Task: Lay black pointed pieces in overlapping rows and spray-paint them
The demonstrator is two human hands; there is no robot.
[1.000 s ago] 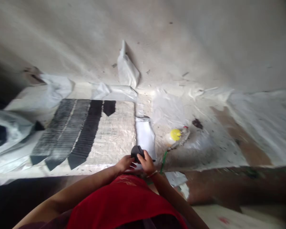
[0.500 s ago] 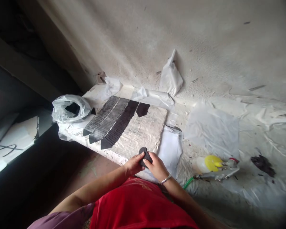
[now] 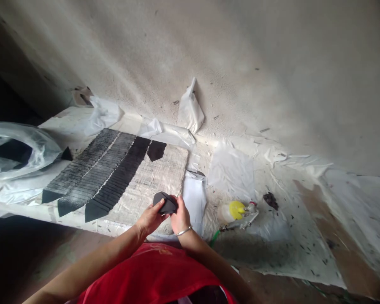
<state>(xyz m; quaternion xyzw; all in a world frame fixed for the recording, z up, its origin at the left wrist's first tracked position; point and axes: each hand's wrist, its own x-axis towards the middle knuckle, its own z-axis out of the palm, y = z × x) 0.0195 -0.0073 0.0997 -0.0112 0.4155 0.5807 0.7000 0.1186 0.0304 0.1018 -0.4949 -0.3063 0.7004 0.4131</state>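
A small stack of dark, flat pieces [image 3: 165, 203] is between my two hands, above the near edge of a cloth-covered board [image 3: 145, 185]. My left hand [image 3: 151, 217] grips the stack from the left, thumb on top. From the right, my right hand [image 3: 180, 215] has its fingers closed on the same stack. On the board lie overlapping rows of dark pointed pieces [image 3: 114, 179], the left rows greyer than the rightmost one. A single dark pointed piece [image 3: 156, 150] lies at the far end, right of these rows.
A clear plastic bag [image 3: 44, 147] with dark pieces inside stands at the left. White paper [image 3: 194, 198] lies right of the board. Further right are a spray gun with a yellow-lidded cup [image 3: 237, 210], a green hose [image 3: 214, 238] and a crumpled dark scrap [image 3: 270, 200].
The view has swung right, so the bench sits further left in the picture. Both hands still hold the stack, whose pieces now look tilted and slightly fanned.
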